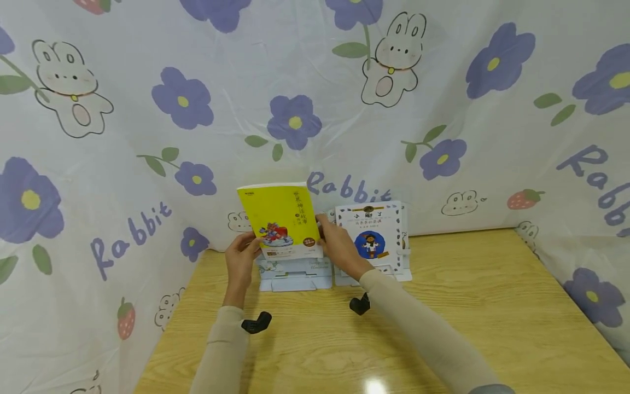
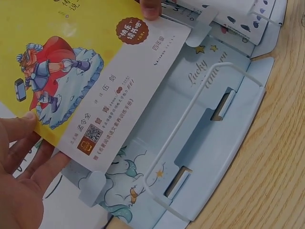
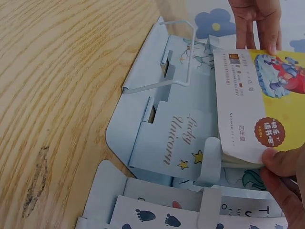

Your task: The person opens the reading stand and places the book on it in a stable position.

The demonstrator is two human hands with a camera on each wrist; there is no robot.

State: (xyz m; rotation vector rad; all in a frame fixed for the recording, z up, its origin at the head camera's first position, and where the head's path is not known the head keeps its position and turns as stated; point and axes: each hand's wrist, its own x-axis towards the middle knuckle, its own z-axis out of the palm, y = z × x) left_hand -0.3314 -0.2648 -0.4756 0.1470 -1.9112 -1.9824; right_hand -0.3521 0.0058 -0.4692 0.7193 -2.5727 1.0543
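Observation:
My left hand (image 1: pixel 239 261) pinches the lower left edge of a yellow paperback book (image 1: pixel 275 210), thumb on the cover and fingers behind. At the opposite edge my right hand (image 1: pixel 340 246) holds the same book, its thumb on the front near the round brown badge. The book is upright with its cover facing me, over a light blue metal book stand (image 1: pixel 295 283). "Lucky Unicorn" lettering, two clips and a wire bar (image 2: pixel 183 119) show on the stand in the left wrist view. The book's bottom edge stands close above the clips.
Just right of the blue stand, a second stand (image 1: pixel 404 271) bears a white picture book (image 1: pixel 344 235) with footprints on its border. Both stands are on a wood-grain table (image 1: pixel 467 295). A rabbit-and-flower cloth (image 1: pixel 236 71) hangs behind the table and at its sides.

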